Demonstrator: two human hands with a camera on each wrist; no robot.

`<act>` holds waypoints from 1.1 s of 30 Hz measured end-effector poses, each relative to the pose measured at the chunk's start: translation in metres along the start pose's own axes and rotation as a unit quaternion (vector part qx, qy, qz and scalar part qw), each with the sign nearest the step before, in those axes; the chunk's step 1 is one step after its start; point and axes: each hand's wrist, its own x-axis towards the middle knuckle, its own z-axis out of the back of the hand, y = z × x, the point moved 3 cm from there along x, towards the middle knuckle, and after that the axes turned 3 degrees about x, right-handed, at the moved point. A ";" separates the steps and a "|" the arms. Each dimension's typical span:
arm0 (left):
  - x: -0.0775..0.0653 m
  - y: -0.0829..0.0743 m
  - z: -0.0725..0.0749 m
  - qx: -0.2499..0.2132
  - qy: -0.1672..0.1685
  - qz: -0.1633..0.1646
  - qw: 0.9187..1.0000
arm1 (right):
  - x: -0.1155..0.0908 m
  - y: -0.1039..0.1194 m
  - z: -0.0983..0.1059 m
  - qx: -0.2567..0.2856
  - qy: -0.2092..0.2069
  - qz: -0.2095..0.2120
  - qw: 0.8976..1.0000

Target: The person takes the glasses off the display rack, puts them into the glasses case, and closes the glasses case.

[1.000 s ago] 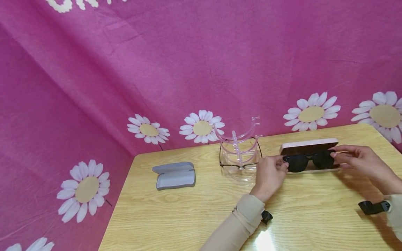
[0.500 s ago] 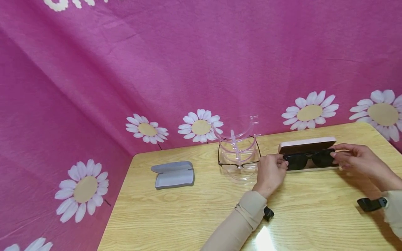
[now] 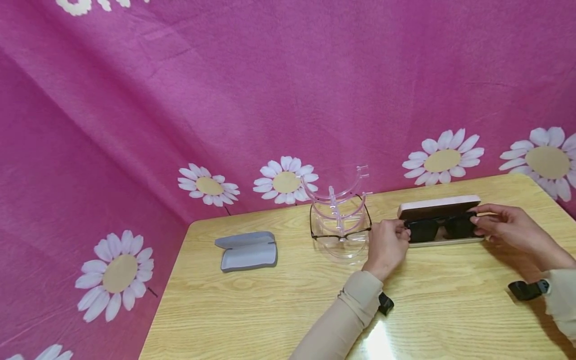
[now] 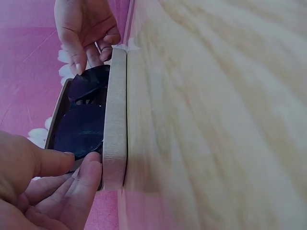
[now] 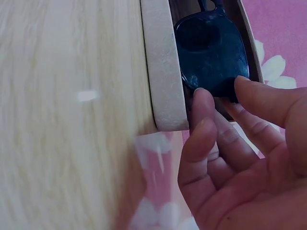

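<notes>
I pinch a pair of black sunglasses by both outer ends, lenses facing me. My left hand grips one end and my right hand the other, thumb and fingertips on the frame. The sunglasses span between my fingers, in the mouth of an open, pale glasses case, just below its raised lid. A clear display stand is near my left hand.

Sunglasses lowered deeper into case, front rim more exposed.
</notes>
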 end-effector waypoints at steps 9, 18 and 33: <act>0.003 0.000 0.001 0.011 0.007 -0.001 1.000 | 0.002 -0.003 -0.001 -0.026 -0.011 -0.003 1.000; 0.003 0.003 -0.002 -0.006 0.021 0.013 1.000 | 0.004 -0.007 -0.002 -0.018 -0.013 -0.011 1.000; -0.001 0.002 -0.005 -0.076 0.069 0.064 0.993 | 0.000 -0.006 0.000 -0.059 -0.014 -0.033 0.998</act>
